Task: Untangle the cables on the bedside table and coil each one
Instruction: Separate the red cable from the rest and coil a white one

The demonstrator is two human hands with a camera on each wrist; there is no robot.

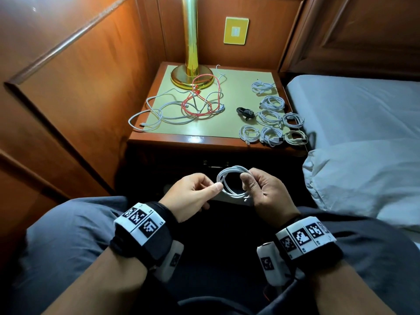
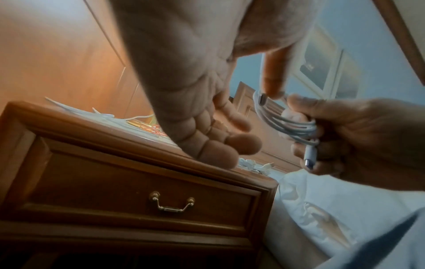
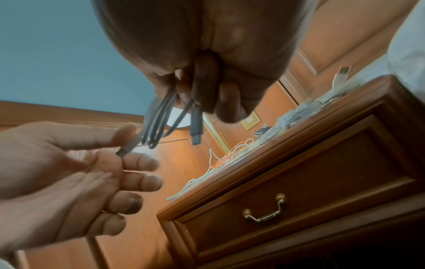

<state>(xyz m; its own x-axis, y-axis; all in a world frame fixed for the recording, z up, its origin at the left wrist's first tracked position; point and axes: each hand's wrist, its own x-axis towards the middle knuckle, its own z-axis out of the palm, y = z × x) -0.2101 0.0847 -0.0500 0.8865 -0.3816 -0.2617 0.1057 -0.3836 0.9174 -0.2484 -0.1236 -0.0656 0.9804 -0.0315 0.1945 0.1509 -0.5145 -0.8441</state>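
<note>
A white cable (image 1: 229, 180), wound into a small coil, hangs in front of the bedside table (image 1: 204, 142) over my lap. My right hand (image 1: 248, 185) grips the coil's right side, fingers curled round the strands (image 3: 158, 123). Thumb and index finger of my left hand (image 1: 214, 185) pinch the cable's plug end (image 3: 125, 150) at the coil's left. The other plug (image 2: 309, 160) sticks out below my right fingers. On the table's left half lies a tangle of white cables with a red cable (image 1: 200, 103) looped through them.
Several coiled white cables (image 1: 270, 117) and one coiled black cable (image 1: 245, 112) sit on the table's right half. A brass lamp base (image 1: 192, 77) stands at the back. The bed (image 1: 352, 105) adjoins on the right, wood panelling on the left. A drawer handle (image 2: 171, 204) is below.
</note>
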